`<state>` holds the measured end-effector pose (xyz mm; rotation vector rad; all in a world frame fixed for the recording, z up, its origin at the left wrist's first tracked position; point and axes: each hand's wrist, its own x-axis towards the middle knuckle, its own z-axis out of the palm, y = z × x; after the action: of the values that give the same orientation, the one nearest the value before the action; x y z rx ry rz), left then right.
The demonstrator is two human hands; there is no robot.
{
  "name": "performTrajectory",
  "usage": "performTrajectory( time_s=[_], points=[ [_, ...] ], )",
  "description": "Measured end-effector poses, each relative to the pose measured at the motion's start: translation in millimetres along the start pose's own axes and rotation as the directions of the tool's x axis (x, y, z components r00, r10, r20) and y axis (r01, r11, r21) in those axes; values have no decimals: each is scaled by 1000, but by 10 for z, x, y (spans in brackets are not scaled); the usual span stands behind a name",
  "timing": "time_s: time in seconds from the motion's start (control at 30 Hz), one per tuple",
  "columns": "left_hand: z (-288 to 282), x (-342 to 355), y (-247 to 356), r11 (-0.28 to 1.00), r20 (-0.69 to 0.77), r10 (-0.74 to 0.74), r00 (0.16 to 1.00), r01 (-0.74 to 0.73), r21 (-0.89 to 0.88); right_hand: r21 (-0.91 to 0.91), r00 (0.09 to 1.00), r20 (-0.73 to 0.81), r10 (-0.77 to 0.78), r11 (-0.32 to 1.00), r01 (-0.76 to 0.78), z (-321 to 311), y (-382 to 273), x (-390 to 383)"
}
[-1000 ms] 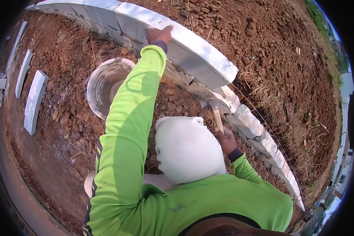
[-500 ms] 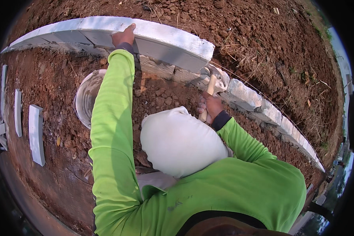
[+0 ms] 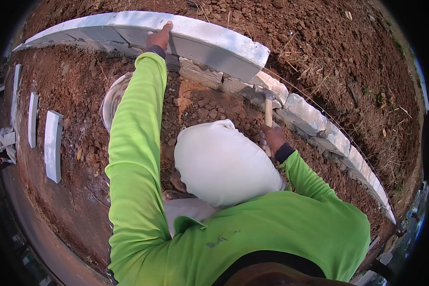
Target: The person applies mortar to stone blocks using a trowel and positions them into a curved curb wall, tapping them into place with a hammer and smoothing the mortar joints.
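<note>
My left hand (image 3: 161, 38) grips the long pale concrete kerb block (image 3: 214, 46) at its upper edge, with one digit lying over the top face. My right hand (image 3: 273, 138) is closed around the wooden handle of a hammer (image 3: 268, 112). The hammer's metal head is by the lower corner of the block's right end; I cannot tell whether it touches. Under the block runs a course of rough stones (image 3: 198, 71), and more rough blocks (image 3: 302, 113) continue to the right.
A bucket (image 3: 110, 102) stands partly behind my left sleeve. Loose kerb pieces (image 3: 53, 148) lie on the soil at left. A string line (image 3: 338, 125) follows the blocks at right. A rounded white cloth shape (image 3: 226, 164) bulges between my arms. Reddish soil (image 3: 319, 28) rises beyond the wall.
The view has shifted slightly. The hammer handle now stands more upright, and my right hand has moved a little to the right. My left hand stays on the kerb block.
</note>
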<state>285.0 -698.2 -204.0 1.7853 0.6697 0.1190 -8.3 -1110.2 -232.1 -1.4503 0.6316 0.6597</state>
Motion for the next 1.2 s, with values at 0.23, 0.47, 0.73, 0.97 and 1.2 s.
performTrajectory(
  time_s=[0.23,0.47,0.73,0.97,1.2],
  points=[
    [-1417,-1033,-561,827,-303,466,831,-531,-185,-723,847,522,-102,473,503,-42,941,671],
    [-3147,-1641,-2652,986,-639,-148,755,66,-151,-667,628,745,-224,-272,694,1334,-601,597],
    [-2221,-1820,-2412,675,-234,-139,962,-81,-733,-243,299,949,-97,-830,503,3593,-1463,259],
    [-2227,-1613,-2647,622,-214,-69,974,-125,-773,-156,488,861,141,-841,518,4019,-1446,138],
    [-2154,-1623,-2641,482,-184,-159,970,-87,-872,-444,559,821,-117,-746,497,2921,-1590,-214]
  ],
)
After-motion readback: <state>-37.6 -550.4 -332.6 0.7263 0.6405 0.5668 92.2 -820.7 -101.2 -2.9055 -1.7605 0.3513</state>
